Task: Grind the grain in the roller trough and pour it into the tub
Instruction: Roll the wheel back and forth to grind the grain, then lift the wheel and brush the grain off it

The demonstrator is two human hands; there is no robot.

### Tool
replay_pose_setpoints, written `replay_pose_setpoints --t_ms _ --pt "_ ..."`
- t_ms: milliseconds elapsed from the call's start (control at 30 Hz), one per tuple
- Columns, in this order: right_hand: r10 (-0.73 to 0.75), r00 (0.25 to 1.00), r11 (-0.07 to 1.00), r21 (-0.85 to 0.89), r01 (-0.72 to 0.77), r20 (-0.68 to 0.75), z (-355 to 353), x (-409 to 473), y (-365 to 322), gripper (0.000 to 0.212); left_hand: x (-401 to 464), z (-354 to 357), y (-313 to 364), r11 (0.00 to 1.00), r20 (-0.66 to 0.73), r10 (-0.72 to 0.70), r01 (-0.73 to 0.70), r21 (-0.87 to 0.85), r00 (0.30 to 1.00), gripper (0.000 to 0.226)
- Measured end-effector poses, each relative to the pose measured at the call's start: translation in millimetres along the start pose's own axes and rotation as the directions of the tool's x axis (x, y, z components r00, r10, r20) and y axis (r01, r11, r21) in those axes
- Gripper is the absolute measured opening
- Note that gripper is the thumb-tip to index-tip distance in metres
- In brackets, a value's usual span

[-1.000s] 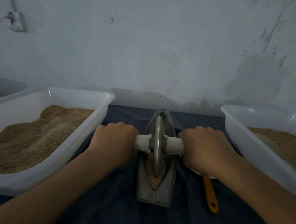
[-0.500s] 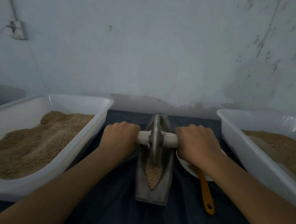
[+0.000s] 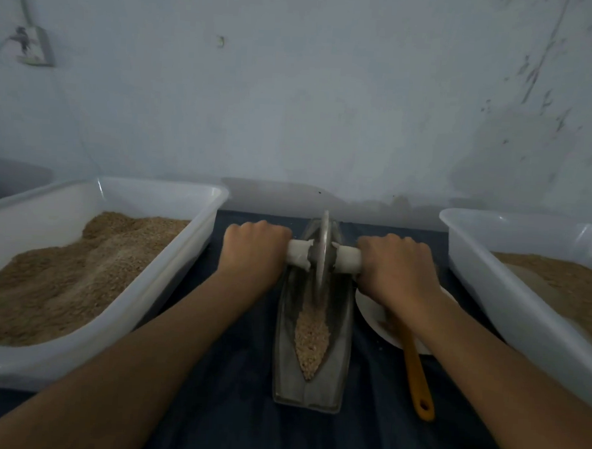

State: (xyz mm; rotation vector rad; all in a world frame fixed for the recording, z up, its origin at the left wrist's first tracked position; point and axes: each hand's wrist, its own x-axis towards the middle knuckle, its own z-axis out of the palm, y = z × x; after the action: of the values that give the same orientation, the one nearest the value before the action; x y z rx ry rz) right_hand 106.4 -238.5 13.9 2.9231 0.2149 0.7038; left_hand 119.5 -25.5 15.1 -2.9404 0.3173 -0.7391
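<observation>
Both hands, left & right, clamped on white-handled metal roller wheel at grey boat-shaped trough's far end; tan grain looked coarse, pouring not begun.

White plate with orange-handled utensil on dark cloth; wall socket upper left

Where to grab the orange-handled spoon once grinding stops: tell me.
Take the orange handle from above at its near end, where it lies flat on the dark cloth, jutting past the white plate. Its bowl end is hidden under the right hand.
</observation>
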Motion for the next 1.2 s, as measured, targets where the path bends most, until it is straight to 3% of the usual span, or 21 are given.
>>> replay_pose_setpoints --t_ms 167,367,500,600,700,800,900,1033,1200 --pt "-0.085 0.991 0.993 -0.087 0.076 -0.105 -5.3 2.0 0.7 0.032 -4.2 23.0 -8.8 0.994 -0.097 -0.037 0.027 -0.104 0.995 0.006" --pt "-0.224 0.954 0.971 -0.131 0.201 -0.197 -41.4 -20.1 9.8 0.053 -6.1 29.9 -13.6 0.994 -0.178 0.003 -0.023 -0.109 0.984 0.011" --pt "-0.276 0.905 0.961 -0.127 0.247 -0.325 -62.0 -55.9 22.7 0.043 -5.7 30.8 -13.3 0.99 -0.163 -0.04 0.018 -0.137 0.986 0.009" --pt "-0.406 0.885 0.913 -0.148 0.38 -0.227 -60.8 -93.7 34.1 0.044 -0.6 27.2 -13.9 0.989 -0.099 -0.046 0.031 -0.146 0.994 0.013" --pt "-0.574 0.817 0.809 -0.187 0.557 -0.05 -51.6 -118.6 41.1 0.051 4.0 24.9 -15.5 0.984 0.007 -0.055 0.055 -0.17 0.998 0.02" --pt "-0.648 0.76 0.746 -0.161 0.646 0.05 -43.7 -126.4 43.8 0.047 4.1 23.6 -16.4 0.975 0.076 -0.076 0.09 -0.202 0.994 0.023" --pt "-0.659 0.75 0.74 -0.123 0.661 0.061 -38.5 -127.9 45.6 0.043 3.5 22.5 -15.9 0.972 0.087 -0.083 0.1 -0.215 0.993 0.024" --pt "-0.642 0.764 0.766 -0.082 0.637 -0.061 -38.1 -127.2 43.3 0.021 3.3 22.0 -16.0 0.974 0.069 -0.067 0.08 -0.213 0.995 0.022" --pt "-0.406 0.869 0.882 0.128 0.454 -0.282 -56.5 -115.2 32.8 0.016 3.1 26.9 -16.6 0.961 0.061 -0.085 0.098 -0.258 0.994 0.014"
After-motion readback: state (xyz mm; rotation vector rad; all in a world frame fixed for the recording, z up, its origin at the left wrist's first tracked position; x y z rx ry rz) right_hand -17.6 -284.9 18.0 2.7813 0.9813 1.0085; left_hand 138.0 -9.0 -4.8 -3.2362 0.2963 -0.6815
